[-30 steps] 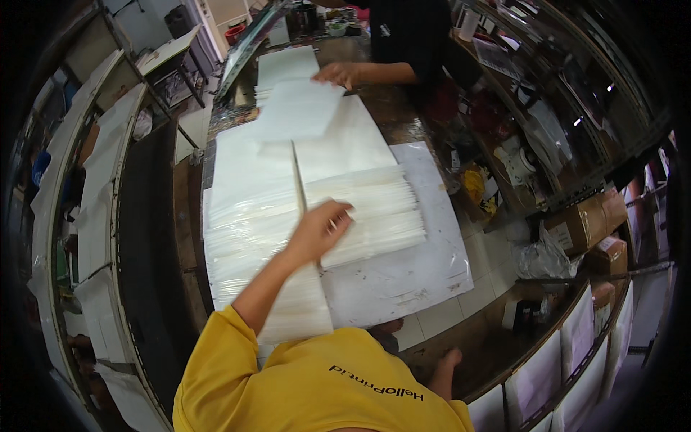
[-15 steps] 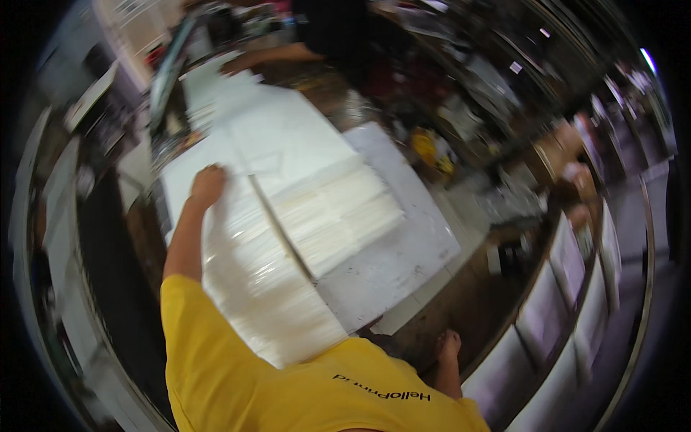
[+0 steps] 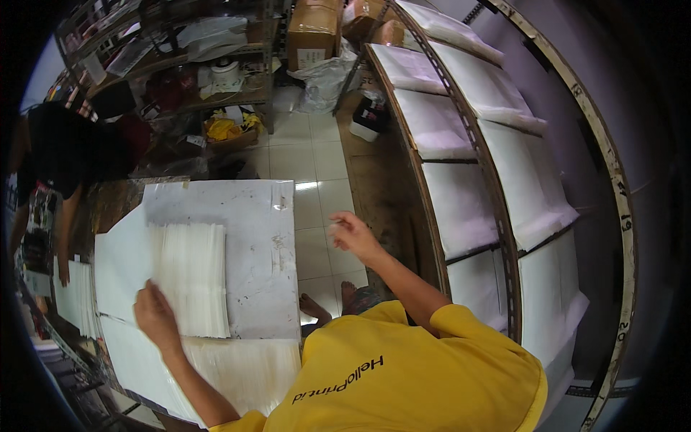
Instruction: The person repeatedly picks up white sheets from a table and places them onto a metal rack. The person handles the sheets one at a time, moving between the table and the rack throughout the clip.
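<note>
The left hand point(image 3: 156, 309) is half curled over the paper stack point(image 3: 194, 281); whether it pinches anything, one cannot tell. The right hand point(image 3: 353, 236), loosely open and empty, is now raised beyond the edge of the table point(image 3: 119, 207). The person point(image 3: 417, 378) has turned right; work on the paper stack, lying inside that edge, seems paused.

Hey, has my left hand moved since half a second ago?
Yes: judged against the grey board, your left hand has moved closer, crossing from over the farther paper stack to over the nearer paper stack.
</note>
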`<state>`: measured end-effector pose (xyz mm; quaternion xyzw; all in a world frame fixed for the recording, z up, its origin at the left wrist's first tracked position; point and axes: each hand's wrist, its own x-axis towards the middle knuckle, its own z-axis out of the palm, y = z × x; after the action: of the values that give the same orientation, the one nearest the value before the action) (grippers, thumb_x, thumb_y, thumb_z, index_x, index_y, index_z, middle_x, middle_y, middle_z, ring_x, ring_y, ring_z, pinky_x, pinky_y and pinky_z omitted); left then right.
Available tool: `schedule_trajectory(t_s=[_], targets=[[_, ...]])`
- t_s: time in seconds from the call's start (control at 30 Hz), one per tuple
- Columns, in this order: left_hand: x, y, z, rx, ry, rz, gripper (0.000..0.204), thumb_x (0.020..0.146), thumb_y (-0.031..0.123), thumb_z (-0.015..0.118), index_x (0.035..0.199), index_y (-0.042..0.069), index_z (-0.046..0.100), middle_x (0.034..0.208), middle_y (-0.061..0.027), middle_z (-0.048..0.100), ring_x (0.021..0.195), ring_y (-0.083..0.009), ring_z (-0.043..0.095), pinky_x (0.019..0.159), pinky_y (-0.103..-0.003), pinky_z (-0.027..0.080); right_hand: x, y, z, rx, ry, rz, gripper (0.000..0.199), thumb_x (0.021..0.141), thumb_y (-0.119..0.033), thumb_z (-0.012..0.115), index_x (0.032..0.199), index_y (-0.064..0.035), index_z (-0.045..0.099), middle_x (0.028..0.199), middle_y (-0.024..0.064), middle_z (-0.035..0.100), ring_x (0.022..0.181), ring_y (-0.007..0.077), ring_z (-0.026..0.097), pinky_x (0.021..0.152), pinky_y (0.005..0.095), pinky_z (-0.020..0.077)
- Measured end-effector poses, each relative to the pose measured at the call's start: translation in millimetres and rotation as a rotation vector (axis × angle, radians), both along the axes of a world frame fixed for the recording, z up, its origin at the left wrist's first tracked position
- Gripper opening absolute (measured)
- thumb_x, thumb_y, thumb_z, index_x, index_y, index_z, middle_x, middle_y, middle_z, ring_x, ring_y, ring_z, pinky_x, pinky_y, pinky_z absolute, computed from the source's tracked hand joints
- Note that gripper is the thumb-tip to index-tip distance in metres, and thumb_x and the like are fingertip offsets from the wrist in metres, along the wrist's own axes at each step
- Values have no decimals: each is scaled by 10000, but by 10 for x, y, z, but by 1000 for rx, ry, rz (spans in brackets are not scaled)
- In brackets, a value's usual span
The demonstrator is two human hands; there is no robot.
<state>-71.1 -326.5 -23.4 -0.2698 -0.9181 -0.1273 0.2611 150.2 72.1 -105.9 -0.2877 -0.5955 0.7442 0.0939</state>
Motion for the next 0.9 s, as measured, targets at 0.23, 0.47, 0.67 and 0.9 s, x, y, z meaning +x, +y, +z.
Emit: schedule_trajectory(t_s=[0.23,0.47,0.67,0.9], targets=[[968,1846,65,118,-167,-467,147,844,72,676,989,49,671,738,-67,578,674,-266,558,624,-404,405,113,-354,886,366,203,339,614,937,-176,653,1480,-91,379,1145,114,576,840,123,610,737,265,507],[1696,2641,-360,123,-357,-783,175,840,115,680,1005,56,663,716,-33,550,683,-213,571,605,-373,410,675,-49,649,553,47,44,278,924,-160,648,1160,-14,636,959,146,690,757,176,651,681,298,519],[2147,2907,-589,46,-593,-963,318,834,151,686,1116,19,622,754,-48,564,692,-226,578,599,-376,430,1077,197,450,648,-216,-62,183,886,-162,684,965,2,657,792,135,687,672,210,666,642,321,525],[2470,2841,-629,116,-903,-1073,313,845,141,692,1126,24,624,787,-89,593,729,-270,599,650,-397,475,1270,890,57,671,-386,-76,134,871,-76,630,979,-14,579,785,70,627,724,121,597,661,290,498]])
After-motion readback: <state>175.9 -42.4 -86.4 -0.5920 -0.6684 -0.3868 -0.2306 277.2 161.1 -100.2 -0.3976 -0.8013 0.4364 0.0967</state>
